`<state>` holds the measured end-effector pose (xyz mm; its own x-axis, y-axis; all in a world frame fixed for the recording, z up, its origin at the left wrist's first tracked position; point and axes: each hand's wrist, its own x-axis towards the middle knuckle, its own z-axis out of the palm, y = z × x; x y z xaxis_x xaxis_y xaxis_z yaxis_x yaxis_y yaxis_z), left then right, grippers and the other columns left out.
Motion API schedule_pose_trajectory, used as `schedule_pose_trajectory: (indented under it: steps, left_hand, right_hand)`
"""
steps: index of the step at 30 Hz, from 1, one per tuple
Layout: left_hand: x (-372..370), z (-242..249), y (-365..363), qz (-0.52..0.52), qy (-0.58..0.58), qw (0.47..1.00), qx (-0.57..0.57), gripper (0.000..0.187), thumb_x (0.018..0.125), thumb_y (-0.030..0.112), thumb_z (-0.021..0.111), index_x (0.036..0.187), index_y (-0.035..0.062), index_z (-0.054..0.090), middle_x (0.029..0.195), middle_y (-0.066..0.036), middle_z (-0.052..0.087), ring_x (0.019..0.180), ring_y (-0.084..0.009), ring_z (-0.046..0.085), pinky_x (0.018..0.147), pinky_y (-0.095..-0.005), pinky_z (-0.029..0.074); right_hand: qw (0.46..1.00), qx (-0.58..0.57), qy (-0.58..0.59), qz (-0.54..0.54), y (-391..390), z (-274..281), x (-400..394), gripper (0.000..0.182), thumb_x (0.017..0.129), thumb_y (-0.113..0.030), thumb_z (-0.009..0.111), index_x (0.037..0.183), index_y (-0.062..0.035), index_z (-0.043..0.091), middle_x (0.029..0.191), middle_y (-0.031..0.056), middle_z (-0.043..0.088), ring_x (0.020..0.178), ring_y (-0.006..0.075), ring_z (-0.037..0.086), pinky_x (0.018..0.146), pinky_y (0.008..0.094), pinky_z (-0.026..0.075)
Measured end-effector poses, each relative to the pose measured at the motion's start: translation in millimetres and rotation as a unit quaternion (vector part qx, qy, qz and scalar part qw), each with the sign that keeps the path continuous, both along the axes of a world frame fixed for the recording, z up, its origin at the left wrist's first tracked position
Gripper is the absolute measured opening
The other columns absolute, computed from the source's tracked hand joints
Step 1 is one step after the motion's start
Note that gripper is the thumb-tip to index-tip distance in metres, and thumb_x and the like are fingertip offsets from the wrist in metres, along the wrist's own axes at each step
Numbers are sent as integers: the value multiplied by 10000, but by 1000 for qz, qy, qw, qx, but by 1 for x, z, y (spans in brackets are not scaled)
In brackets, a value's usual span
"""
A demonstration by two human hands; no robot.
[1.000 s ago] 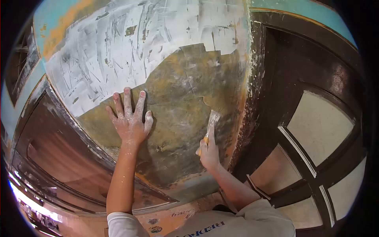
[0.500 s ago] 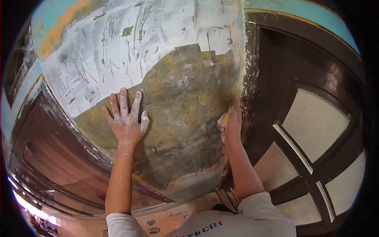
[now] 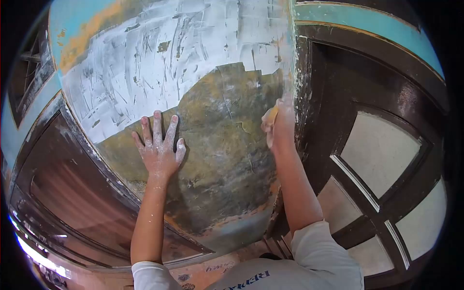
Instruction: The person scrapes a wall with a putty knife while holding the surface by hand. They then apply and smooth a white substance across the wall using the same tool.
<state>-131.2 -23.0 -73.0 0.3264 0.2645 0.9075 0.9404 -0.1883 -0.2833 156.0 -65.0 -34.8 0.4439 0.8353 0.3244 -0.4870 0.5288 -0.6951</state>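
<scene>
Two bare arms reach up from a white shirt [image 3: 309, 261]. The left hand [image 3: 159, 147] lies flat, five fingers spread, its grip released, against the one brown unplastered patch [image 3: 227, 145] of the wall. The right hand [image 3: 279, 126] is clenched around one putty knife handle [image 3: 273, 115] at the wall's right edge, beside the dark door frame [image 3: 309, 96]. One white plaster coat [image 3: 169, 58] spreads above.

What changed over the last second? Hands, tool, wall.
The right hand carried the putty knife up and right, from mid-wall to the wall's right edge by the door frame; its blade is now hidden. Grip unchanged. The left hand stayed flat on the wall.
</scene>
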Motion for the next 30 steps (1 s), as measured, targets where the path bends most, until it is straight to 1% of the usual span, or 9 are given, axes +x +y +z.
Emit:
schedule_pose_trajectory:
  steps: [1,2,5,11,13,15,21,23,30]
  left_hand:
    - [0,-1,-1,1,-3,1000,1,646,808,359,629,1442,290,526,1625,-92,274,1517,-368,142,1155,-667,113]
    - [1,0,0,-1,-5,1000,2,648,806,355,633,1441,291,526,1625,-91,274,1518,-366,142,1158,-664,110]
    - [0,1,0,-1,-1,1000,-2,652,802,349,640,1441,293,526,1625,-90,273,1517,-365,143,1159,-661,110]
    - [2,1,-1,-4,-7,1000,0,652,800,347,643,1440,301,526,1626,-84,272,1516,-364,151,1157,-661,125]
    - [1,0,-1,-5,-9,1000,-1,650,801,347,642,1439,304,526,1626,-83,272,1516,-363,152,1157,-660,129]
    - [0,0,1,-10,-6,1000,10,654,802,350,639,1444,308,520,1631,-78,262,1516,-361,152,1157,-657,133]
    - [1,0,1,-8,-13,1000,-4,661,809,355,633,1456,326,501,1638,-69,244,1517,-360,146,1156,-661,135]
    - [0,-1,0,-10,-12,1000,-7,664,811,358,633,1460,330,494,1639,-65,240,1518,-358,142,1157,-660,132]
    - [0,0,-1,-11,-12,1000,-18,664,825,377,630,1470,339,476,1643,-58,227,1524,-349,121,1160,-658,124]
  right_hand:
    - [998,27,49,-6,5,3,4,442,1015,-214,426,1449,-158,371,689,10,471,516,113,480,381,244,341]
    - [999,-27,34,6,9,2,2,504,1027,-237,420,1512,-188,292,680,13,458,505,119,473,375,242,333]
    - [999,-13,-29,-16,5,4,-3,442,1028,-275,432,1453,-187,350,683,15,462,503,120,472,383,234,336]
    - [999,-12,-45,-11,7,9,9,482,1029,-264,417,1492,-187,310,725,20,486,522,125,491,405,243,344]
    - [998,-14,-57,2,13,13,20,630,1023,-150,336,1596,-243,91,1075,88,492,523,141,505,388,241,345]
    - [997,22,-73,-8,12,11,19,623,1033,-180,348,1597,-219,85,1020,75,502,523,139,508,386,241,344]
    - [995,32,-91,13,9,16,20,506,1042,-238,377,1525,-147,254,889,47,500,526,137,519,384,244,339]
    - [996,-7,-81,-21,6,17,14,285,1042,-298,449,1271,-127,441,638,14,486,499,117,501,398,249,342]
    - [996,10,-90,-23,6,26,24,235,1045,-320,445,1162,-117,452,640,19,495,516,117,511,401,248,340]
